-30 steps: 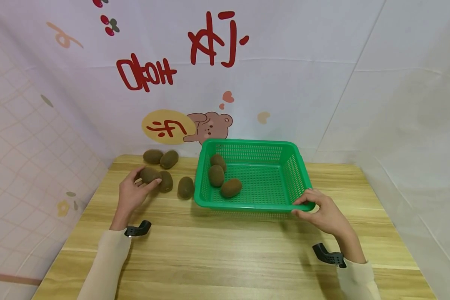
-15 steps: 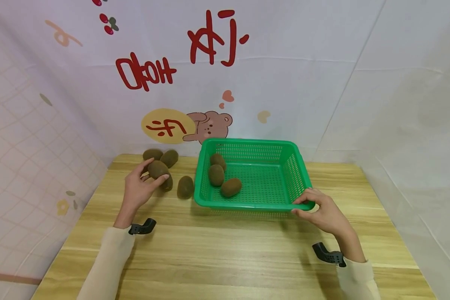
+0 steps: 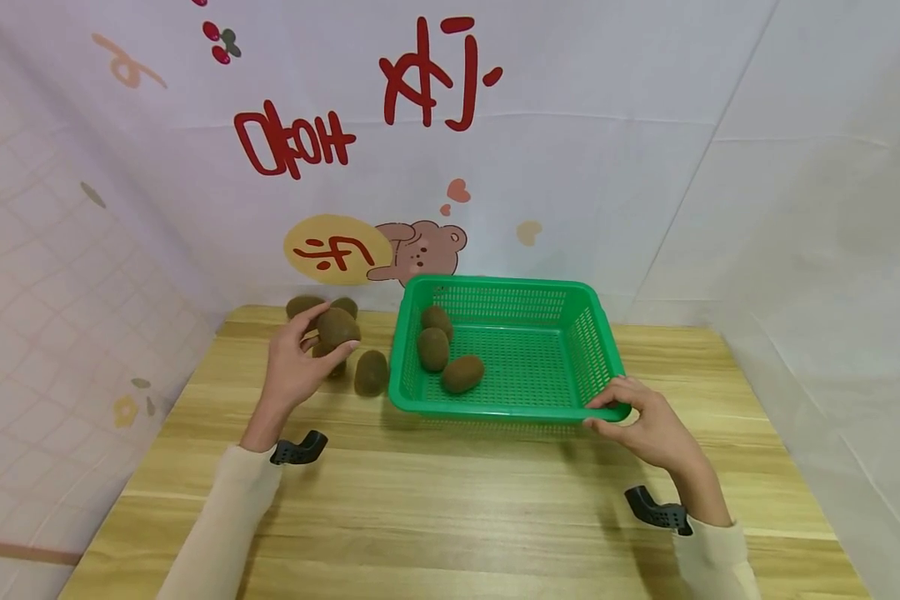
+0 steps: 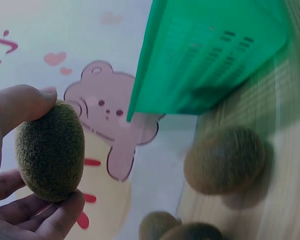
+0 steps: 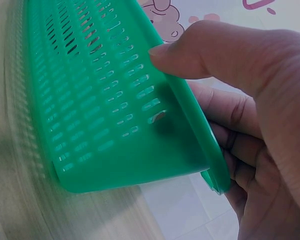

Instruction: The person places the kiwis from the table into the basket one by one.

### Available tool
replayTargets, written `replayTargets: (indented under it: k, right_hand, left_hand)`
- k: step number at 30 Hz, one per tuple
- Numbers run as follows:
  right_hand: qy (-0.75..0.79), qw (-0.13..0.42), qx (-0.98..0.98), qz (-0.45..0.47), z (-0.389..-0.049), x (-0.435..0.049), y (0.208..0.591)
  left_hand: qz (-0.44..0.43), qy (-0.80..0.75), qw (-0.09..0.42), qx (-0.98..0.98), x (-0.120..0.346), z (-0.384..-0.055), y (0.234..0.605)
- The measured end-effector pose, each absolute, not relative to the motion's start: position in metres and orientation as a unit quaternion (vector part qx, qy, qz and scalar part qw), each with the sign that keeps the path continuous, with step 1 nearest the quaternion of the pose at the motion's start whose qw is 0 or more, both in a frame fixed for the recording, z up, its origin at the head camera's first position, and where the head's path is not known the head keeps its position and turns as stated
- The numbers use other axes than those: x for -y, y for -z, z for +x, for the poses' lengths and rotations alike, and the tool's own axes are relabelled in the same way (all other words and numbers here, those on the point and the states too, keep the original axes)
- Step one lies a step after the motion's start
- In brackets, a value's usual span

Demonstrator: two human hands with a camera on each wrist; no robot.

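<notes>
Between thumb and fingers, my left hand (image 3: 297,363) holds a brown fuzzy kiwi (image 3: 338,329) raised above the table; the left wrist view shows this kiwi (image 4: 51,151) close up. Beneath and behind it lie other kiwis, partly covered by the hand and the held fruit. One loose kiwi (image 3: 371,372) rests on the table just left of a green plastic basket (image 3: 495,412). Inside the basket, three kiwis (image 3: 433,349) sit toward its left side. My right hand (image 3: 651,423) grips the basket's front right corner, thumb outside and fingers over the rim (image 5: 190,105).
The wood-grain table (image 3: 450,508) extends in front of the basket. Close behind it hangs a white printed cloth (image 3: 592,183) with a bear and red characters. Two more kiwis (image 3: 304,307) lie near the table's back left edge.
My left hand has lifted the kiwi and carried it right and slightly back, over the other loose kiwis. My right hand stays on the basket corner, and the basket has not moved.
</notes>
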State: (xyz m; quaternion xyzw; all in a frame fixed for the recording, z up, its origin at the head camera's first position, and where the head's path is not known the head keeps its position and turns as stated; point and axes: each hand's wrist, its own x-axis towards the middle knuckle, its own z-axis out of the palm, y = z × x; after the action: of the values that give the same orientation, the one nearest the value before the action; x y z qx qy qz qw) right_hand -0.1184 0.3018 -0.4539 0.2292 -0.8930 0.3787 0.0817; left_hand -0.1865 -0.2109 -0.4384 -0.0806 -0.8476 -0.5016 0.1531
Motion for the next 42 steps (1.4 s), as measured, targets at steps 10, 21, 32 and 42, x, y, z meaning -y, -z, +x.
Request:
replayTargets:
  k: [10, 21, 32, 42]
  right_hand:
    - [-0.378, 0.082, 0.894, 0.226, -0.12, -0.303, 0.457]
    - [-0.38, 0.078, 0.895, 0.223, -0.117, -0.3, 0.453]
    - [-0.375, 0.072, 0.897, 0.223, -0.117, -0.302, 0.453]
    - [-0.378, 0.071, 0.896, 0.224, -0.117, -0.301, 0.451]
  left_hand:
    - [-0.128, 0.525, 0.155, 0.827, 0.185, -0.187, 0.425]
    - [-0.16, 0.52, 0.144, 0.826, 0.169, -0.187, 0.416]
    - [-0.183, 0.505, 0.132, 0.833, 0.153, -0.185, 0.413]
    - [-0.221, 0.512, 0.121, 0.822, 0.137, -0.185, 0.412]
